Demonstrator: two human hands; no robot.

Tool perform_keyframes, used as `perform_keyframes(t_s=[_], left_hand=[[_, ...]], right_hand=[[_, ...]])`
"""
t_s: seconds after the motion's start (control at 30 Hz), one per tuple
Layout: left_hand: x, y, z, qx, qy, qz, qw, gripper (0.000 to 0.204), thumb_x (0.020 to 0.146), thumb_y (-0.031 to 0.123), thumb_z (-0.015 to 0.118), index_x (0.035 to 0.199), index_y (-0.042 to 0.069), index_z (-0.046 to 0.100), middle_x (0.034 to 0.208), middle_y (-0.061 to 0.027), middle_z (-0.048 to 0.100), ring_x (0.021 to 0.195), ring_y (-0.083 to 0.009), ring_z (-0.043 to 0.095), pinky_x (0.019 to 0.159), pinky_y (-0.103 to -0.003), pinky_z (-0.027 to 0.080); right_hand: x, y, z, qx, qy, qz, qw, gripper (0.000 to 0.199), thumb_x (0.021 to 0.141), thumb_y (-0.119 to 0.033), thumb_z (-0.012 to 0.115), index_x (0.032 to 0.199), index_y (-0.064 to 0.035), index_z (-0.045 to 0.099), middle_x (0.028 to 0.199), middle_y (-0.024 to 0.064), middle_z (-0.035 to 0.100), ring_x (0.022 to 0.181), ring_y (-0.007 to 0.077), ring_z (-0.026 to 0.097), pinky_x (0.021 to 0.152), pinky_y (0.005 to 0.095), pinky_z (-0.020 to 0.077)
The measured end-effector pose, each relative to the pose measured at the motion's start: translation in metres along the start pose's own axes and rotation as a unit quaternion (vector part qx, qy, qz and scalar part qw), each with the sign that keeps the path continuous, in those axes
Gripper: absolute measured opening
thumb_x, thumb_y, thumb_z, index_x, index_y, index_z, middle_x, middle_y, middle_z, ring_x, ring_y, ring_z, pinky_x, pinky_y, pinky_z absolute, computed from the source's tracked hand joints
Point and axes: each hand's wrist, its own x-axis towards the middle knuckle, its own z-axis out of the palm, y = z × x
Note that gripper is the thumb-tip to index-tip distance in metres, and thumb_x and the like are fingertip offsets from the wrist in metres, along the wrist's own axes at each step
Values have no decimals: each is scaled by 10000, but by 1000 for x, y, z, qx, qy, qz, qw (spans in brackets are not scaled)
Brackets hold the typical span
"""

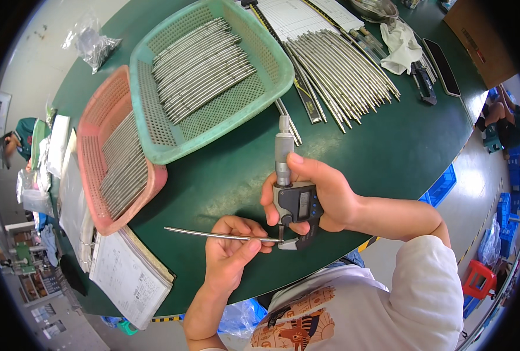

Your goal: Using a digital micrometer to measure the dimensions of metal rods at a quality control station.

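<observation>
My right hand grips a digital micrometer, its grey thimble pointing away from me and its small screen facing up. Between thumb and fingers, my left hand pinches a thin metal rod. The rod lies roughly crosswise, its right end at the micrometer's jaws. Whether the jaws touch the rod is too small to tell. Beyond my hands, a green plastic basket holds many similar rods. It overlaps a pink basket with more rods.
Loose rods lie in a row at the back right, beside a dark ruler. Near them are a white cloth, a phone and a cardboard box. An open notebook sits at the table's left edge. People sit farther off on both sides.
</observation>
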Motion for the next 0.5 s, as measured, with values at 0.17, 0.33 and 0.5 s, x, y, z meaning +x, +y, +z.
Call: perform_keyframes(t_s=[0.17,0.33,0.5], left_hand=[[0,1,5,10,3,-10,1000,183,754,16,548,874,9,410,863,-139,519,765,-204,571,664,-299,492],[-2,-1,6,38,55,-24,997,155,778,60,539,856,1,418,823,-126,528,753,-201,579,637,-287,499],[-1,0,5,35,55,-16,998,159,775,63,545,852,3,420,824,-128,529,744,-197,577,635,-281,499]], right_hand=[[-1,0,-1,-6,7,-10,1000,565,803,-524,276,844,-19,526,695,116,567,435,142,455,411,222,358],[-1,3,-1,-30,-3,-23,999,570,807,-526,268,855,-20,525,704,112,568,439,139,454,413,221,358],[0,4,0,-18,-2,-32,999,585,831,-503,209,878,-7,517,706,120,560,434,143,456,414,226,373]])
